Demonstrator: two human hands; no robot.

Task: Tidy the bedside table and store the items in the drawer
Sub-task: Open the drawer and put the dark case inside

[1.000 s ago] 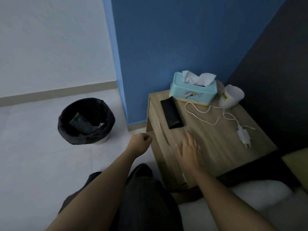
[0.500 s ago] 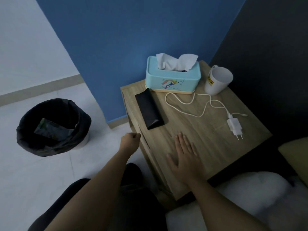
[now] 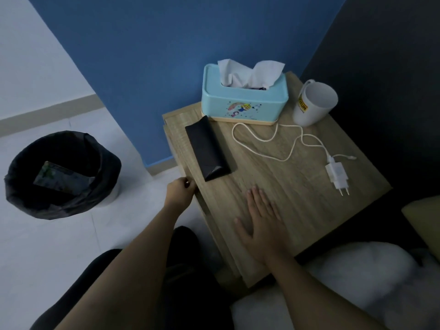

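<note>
On the wooden bedside table (image 3: pixel 273 172) lie a black glasses case (image 3: pixel 207 148), a white charger with its cable (image 3: pixel 337 173), a light blue tissue box (image 3: pixel 244 101) and a white mug (image 3: pixel 314 103). My right hand (image 3: pixel 262 222) rests flat on the tabletop near the front edge, fingers spread, holding nothing. My left hand (image 3: pixel 181 192) is curled at the table's left front face, fingers against the top of the drawer front (image 3: pixel 190 163). Whether it grips a handle is hidden.
A black-lined waste bin (image 3: pixel 62 175) with a wrapper inside stands on the white floor at left. A blue wall is behind the table, a dark panel to the right. A white fluffy cover (image 3: pixel 345 282) and a yellow cushion (image 3: pixel 426 222) lie at lower right.
My left hand has moved right, from open air to the drawer front. The right hand stays flat on the tabletop. The view has shifted closer to the table.
</note>
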